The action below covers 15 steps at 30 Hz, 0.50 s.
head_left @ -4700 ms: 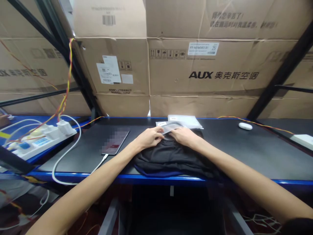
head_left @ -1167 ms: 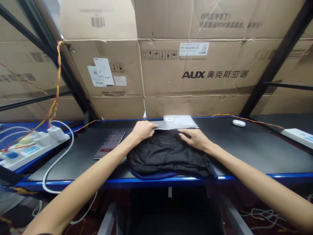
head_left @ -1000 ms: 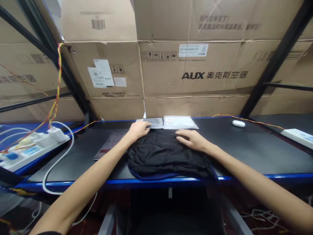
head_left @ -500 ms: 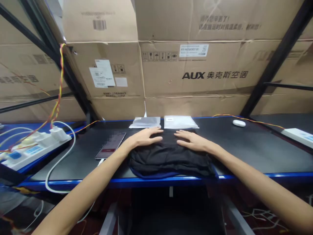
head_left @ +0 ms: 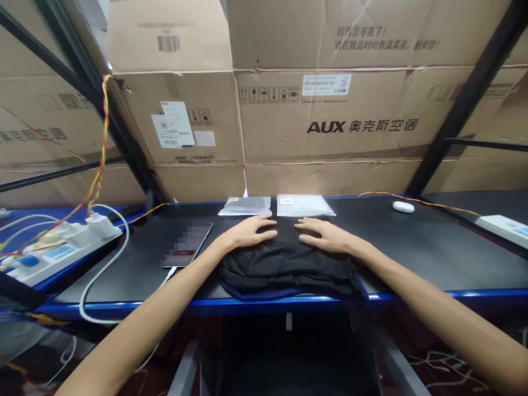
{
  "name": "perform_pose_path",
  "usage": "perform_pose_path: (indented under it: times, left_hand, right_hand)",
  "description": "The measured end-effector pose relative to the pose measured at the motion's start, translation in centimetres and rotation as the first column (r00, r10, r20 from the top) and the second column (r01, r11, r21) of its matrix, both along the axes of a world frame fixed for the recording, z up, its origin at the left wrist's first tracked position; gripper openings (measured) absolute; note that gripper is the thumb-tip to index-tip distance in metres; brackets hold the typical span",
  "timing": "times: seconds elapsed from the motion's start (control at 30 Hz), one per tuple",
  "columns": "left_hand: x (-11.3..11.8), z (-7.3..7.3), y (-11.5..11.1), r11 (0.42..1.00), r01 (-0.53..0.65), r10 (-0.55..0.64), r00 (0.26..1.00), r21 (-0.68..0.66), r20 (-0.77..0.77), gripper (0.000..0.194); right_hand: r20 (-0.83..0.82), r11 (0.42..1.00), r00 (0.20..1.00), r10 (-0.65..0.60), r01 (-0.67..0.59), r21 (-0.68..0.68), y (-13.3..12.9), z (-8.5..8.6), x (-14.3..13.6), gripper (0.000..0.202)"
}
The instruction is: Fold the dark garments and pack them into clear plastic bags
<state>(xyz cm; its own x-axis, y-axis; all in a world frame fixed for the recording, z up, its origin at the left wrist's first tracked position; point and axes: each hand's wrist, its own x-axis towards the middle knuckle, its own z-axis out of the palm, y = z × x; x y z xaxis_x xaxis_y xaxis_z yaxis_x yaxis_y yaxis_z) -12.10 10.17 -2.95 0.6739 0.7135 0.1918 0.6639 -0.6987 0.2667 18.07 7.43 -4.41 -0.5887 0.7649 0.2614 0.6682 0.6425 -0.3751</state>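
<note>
A bundle of black cloth [head_left: 289, 269] with a dark blue edge lies at the front of the black tabletop. My left hand [head_left: 252, 231] rests flat on its left upper part, fingers stretched out toward the middle. Opposite it, my right hand [head_left: 324, 235] lies on the right upper part with fingers apart. Neither hand grips anything. Just beyond the cloth are two flat packets: a greyish translucent one [head_left: 246, 206] on the left and a white one [head_left: 305, 205] on the right.
Left of my forearm lies a phone [head_left: 187, 246] with a white cable plugged in. A crowded power strip [head_left: 61, 250] sits at far left, another [head_left: 505, 230] at far right. A small white case [head_left: 403, 207] lies at back right. Cardboard boxes [head_left: 272, 181] stand behind the table.
Both hands stay spread on the cloth. The left hand has shifted very slightly to the right; the other things keep their places.
</note>
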Motion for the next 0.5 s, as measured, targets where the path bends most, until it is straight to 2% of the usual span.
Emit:
perform_pose_path:
  times: [0.1,0.2,0.33,0.5]
  left_hand:
    - [0.0,-0.1,1.0,0.992,-0.11,0.101,0.985,0.06,0.141,0.044]
    - [0.1,-0.3,2.0,0.987,-0.157,0.148,0.974,0.041,0.169,0.039]
    - [0.6,-0.6,2.8,0.961,-0.273,0.262,0.949,0.044,0.175,0.039]
    - [1.2,-0.9,3.1,0.948,-0.31,0.284,0.924,0.07,0.256,0.024]
  right_hand:
    - [-0.088,0.978,0.995,-0.047,0.064,0.199,0.9,-0.1,0.5,0.035]
    - [-0.124,0.919,0.976,-0.18,0.212,0.334,2.1,-0.3,1.5,0.027]
    - [-0.037,0.89,0.949,-0.314,0.308,0.337,3.4,-0.8,2.9,0.021]
    - [-0.032,0.892,0.943,-0.333,0.326,0.313,3.7,-1.1,3.3,0.014]
